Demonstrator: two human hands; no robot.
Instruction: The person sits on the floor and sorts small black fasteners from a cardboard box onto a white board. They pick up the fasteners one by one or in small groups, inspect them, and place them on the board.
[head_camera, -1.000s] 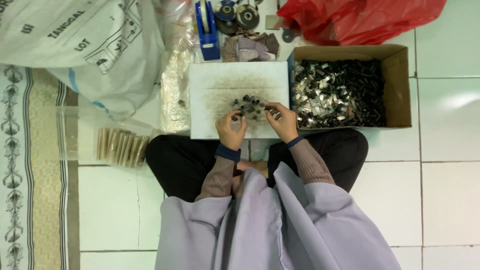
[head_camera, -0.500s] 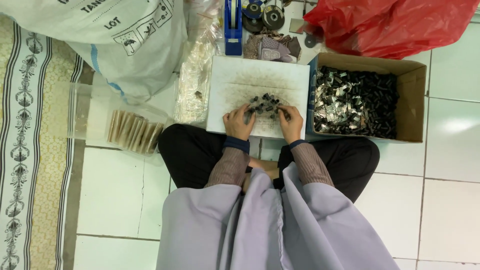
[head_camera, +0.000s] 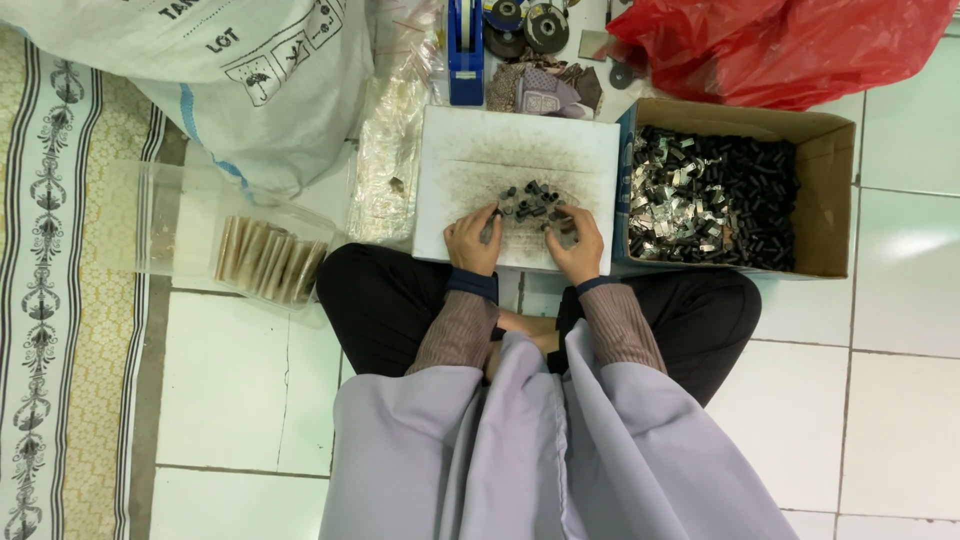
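Informal home workshop for piecework, set up on a floor. Evidence: white floor tiles beside a patterned mat, where a person sits cross-legged at a white work board; a cardboard box filled with small dark and silvery parts; a large woven sack; a red plastic bag; a blue tape dispenser; and a clear bag of tan sticks.

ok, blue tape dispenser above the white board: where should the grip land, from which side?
Judging by pose: the blue tape dispenser lies long and narrow, running away from the person. Take its mid-body across the narrow sides, from above; the white board sits close at its near end.
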